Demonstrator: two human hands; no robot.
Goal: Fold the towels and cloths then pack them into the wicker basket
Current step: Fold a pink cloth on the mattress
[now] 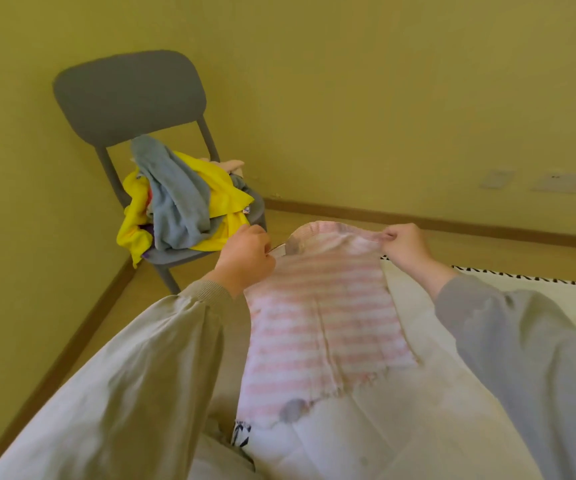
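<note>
Pink-and-white striped cloth (pixel 321 327), centre of the frame: held up by its top edge and hanging down over a pale surface (pixel 400 427) in the lower right, not yet folded. Left hand (pixel 245 258), centre-left: fingers curled, pinching one top corner. Right hand (pixel 406 245), centre-right: fingers curled, pinching the other top corner. Both arms in loose grey-beige sleeves (pixel 134 368). Progress: early, by the look of it; this piece is only being spread out, and no folded item shows anywhere in the frame. Wicker basket: not in view, so nothing can be said of what is packed. Remaining stock: a heap of unfolded cloths (pixel 182 202), yellow and grey-blue with a little pink behind, piled on the seat of a grey chair (pixel 127 98) in the upper left, against the yellow wall. Surroundings: wooden floor (pixel 487 251) and skirting board along the walls; a dark patterned edge borders the pale surface at the right, possibly a rug or bedcover. Obstructions: none between hands and cloth; the chair heap sits well apart, across a strip of floor.
</note>
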